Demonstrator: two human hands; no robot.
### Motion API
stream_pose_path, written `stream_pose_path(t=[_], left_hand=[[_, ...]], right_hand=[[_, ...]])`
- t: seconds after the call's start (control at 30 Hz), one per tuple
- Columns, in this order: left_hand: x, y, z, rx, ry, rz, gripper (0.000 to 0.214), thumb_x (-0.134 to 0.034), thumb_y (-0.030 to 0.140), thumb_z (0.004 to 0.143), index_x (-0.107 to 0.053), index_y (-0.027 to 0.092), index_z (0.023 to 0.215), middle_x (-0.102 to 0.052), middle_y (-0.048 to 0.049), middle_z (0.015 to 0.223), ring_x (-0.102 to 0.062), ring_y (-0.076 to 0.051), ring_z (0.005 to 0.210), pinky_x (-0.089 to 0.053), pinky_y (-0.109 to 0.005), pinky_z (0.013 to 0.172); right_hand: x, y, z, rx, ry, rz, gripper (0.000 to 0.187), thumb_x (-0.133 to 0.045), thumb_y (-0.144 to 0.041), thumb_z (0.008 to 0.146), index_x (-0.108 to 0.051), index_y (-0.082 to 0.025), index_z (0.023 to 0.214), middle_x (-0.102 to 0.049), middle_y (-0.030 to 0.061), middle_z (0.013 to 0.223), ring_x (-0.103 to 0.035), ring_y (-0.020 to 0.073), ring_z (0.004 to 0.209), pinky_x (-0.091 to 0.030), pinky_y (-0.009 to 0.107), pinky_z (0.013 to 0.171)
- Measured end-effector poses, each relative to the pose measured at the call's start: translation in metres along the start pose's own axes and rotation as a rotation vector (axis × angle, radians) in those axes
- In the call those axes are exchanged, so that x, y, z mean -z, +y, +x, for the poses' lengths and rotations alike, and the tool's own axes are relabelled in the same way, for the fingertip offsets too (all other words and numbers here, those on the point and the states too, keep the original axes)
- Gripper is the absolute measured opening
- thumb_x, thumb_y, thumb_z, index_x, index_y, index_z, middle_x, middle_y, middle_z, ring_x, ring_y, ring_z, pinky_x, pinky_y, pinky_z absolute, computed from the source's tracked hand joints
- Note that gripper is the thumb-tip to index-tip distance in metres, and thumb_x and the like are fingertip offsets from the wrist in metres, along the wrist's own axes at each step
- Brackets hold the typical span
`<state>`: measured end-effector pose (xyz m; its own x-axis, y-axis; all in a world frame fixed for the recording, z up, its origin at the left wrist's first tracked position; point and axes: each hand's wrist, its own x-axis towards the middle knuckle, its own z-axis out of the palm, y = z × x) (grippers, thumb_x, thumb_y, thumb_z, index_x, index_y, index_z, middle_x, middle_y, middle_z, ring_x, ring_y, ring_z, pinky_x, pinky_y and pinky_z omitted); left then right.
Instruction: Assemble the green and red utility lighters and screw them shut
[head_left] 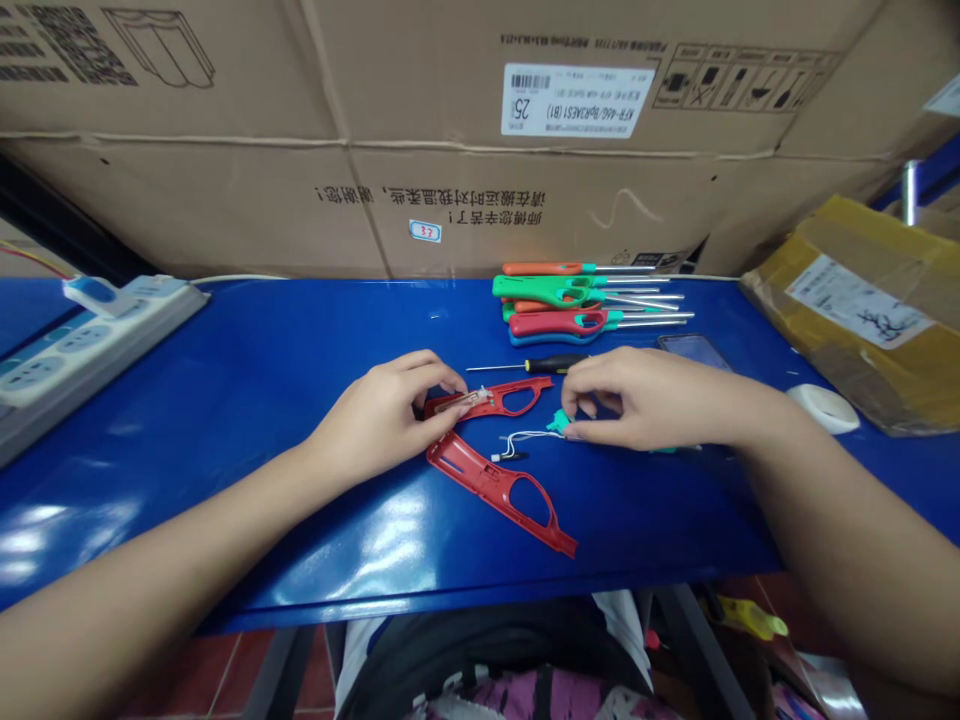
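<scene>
My left hand (pixel 390 410) grips the closed end of a red lighter shell half (pixel 504 388) between thumb and fingers. A small whitish part (pixel 482 395) and a thin strip lie inside that shell. Below it rests the other red shell half (pixel 487 485), its hollow side up. My right hand (pixel 637 400) pinches a small teal plastic piece (pixel 559 421) at the table surface. White wires (pixel 529 434) run left from near this piece to a small white-tipped black part (pixel 511 457). Behind both hands lies a screwdriver (pixel 551 365), its handle partly hidden by my right hand.
Several gas lighters (pixel 555 290) are piled at the back. A phone (pixel 694 349) and a white mouse-like object (pixel 823 409) lie to the right, beside a taped carton (pixel 862 300). At left stands a power strip (pixel 90 335). A large cardboard box (pixel 420 100) walls the back.
</scene>
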<state>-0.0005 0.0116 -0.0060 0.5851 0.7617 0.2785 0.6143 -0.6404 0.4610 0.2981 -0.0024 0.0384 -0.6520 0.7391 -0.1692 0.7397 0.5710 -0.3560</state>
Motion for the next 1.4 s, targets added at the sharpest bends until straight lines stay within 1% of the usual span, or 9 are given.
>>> stream_pose_path(t=[0.17, 0.37, 0.57, 0.77, 1.0, 1.17, 1.23, 1.33, 1.4], left_hand=[[0.001, -0.002, -0.001, 0.006, -0.030, 0.012, 0.021, -0.066, 0.041, 0.095, -0.072, 0.020, 0.097, -0.071, -0.0011, 0.093, -0.056, -0.011, 0.067, -0.042, -0.024, 0.061], [0.001, -0.004, -0.001, -0.029, -0.066, 0.044, 0.021, -0.063, 0.038, 0.097, -0.074, 0.021, 0.105, -0.073, -0.0030, 0.096, -0.061, -0.013, 0.073, -0.045, -0.025, 0.064], [0.007, -0.002, 0.001, -0.127, -0.031, -0.076, 0.023, -0.065, 0.036, 0.098, -0.074, 0.020, 0.112, -0.074, -0.0029, 0.098, -0.061, -0.011, 0.069, -0.048, -0.023, 0.064], [0.006, 0.000, -0.001, -0.234, -0.141, -0.062, 0.019, -0.064, 0.030, 0.098, -0.075, 0.021, 0.111, -0.074, -0.0045, 0.105, -0.068, -0.016, 0.094, -0.054, -0.028, 0.083], [0.009, 0.001, -0.004, -0.257, -0.143, -0.059, 0.028, -0.069, 0.032, 0.092, -0.071, 0.022, 0.118, -0.071, -0.0047, 0.112, -0.068, -0.017, 0.098, -0.054, -0.028, 0.082], [0.013, 0.003, -0.004, -0.348, -0.178, 0.009, 0.020, -0.069, 0.032, 0.091, -0.072, 0.021, 0.108, -0.073, -0.0039, 0.104, -0.067, -0.019, 0.095, -0.053, -0.031, 0.084], [0.014, 0.004, -0.005, -0.389, -0.209, 0.008, 0.020, -0.071, 0.036, 0.090, -0.072, 0.020, 0.102, -0.073, -0.0037, 0.099, -0.067, -0.019, 0.091, -0.053, -0.031, 0.080], [0.015, 0.006, -0.005, -0.452, -0.282, -0.007, 0.026, -0.074, 0.041, 0.085, -0.071, 0.020, 0.099, -0.072, -0.0034, 0.096, -0.066, -0.019, 0.088, -0.052, -0.031, 0.076], [0.014, 0.008, -0.006, -0.467, -0.314, 0.004, 0.026, -0.074, 0.041, 0.085, -0.071, 0.020, 0.101, -0.072, -0.0035, 0.099, -0.067, -0.019, 0.089, -0.051, -0.030, 0.077]], right_hand=[[-0.002, -0.003, -0.001, -0.038, -0.116, -0.042, 0.016, -0.064, -0.033, 0.089, -0.065, -0.022, 0.078, -0.065, -0.0010, 0.072, -0.052, 0.0130, 0.063, -0.030, 0.028, 0.058], [-0.008, -0.003, 0.003, 0.004, -0.043, -0.057, 0.016, -0.062, -0.031, 0.090, -0.065, -0.021, 0.078, -0.064, -0.0002, 0.072, -0.050, 0.0129, 0.061, -0.028, 0.028, 0.058], [-0.010, -0.003, 0.003, 0.034, -0.030, -0.086, 0.014, -0.061, -0.030, 0.091, -0.065, -0.021, 0.081, -0.065, 0.0004, 0.075, -0.051, 0.0138, 0.064, -0.027, 0.028, 0.059], [-0.007, -0.004, 0.000, 0.011, -0.061, -0.091, 0.013, -0.061, -0.029, 0.090, -0.064, -0.021, 0.080, -0.064, -0.0003, 0.075, -0.051, 0.0135, 0.064, -0.029, 0.028, 0.060], [-0.002, -0.007, -0.003, -0.016, -0.141, -0.080, 0.007, -0.060, -0.018, 0.082, -0.061, -0.022, 0.075, -0.062, -0.0019, 0.070, -0.046, 0.0122, 0.061, -0.027, 0.028, 0.058], [0.000, -0.007, -0.004, -0.018, -0.140, -0.069, 0.014, -0.063, -0.033, 0.086, -0.062, -0.022, 0.077, -0.062, -0.0016, 0.073, -0.048, 0.0127, 0.063, -0.029, 0.027, 0.058], [0.001, -0.007, -0.005, 0.003, -0.090, -0.062, 0.017, -0.062, -0.037, 0.089, -0.062, -0.022, 0.080, -0.063, -0.0008, 0.077, -0.050, 0.0131, 0.065, -0.031, 0.027, 0.059], [0.000, -0.007, -0.004, 0.027, 0.002, -0.060, 0.009, -0.060, -0.028, 0.089, -0.065, -0.023, 0.095, -0.067, 0.0001, 0.089, -0.055, 0.0142, 0.072, -0.035, 0.027, 0.062], [-0.002, -0.007, -0.003, 0.031, 0.033, -0.071, 0.021, -0.059, -0.024, 0.090, -0.065, -0.024, 0.109, -0.070, 0.0012, 0.101, -0.060, 0.0160, 0.079, -0.037, 0.028, 0.066]])
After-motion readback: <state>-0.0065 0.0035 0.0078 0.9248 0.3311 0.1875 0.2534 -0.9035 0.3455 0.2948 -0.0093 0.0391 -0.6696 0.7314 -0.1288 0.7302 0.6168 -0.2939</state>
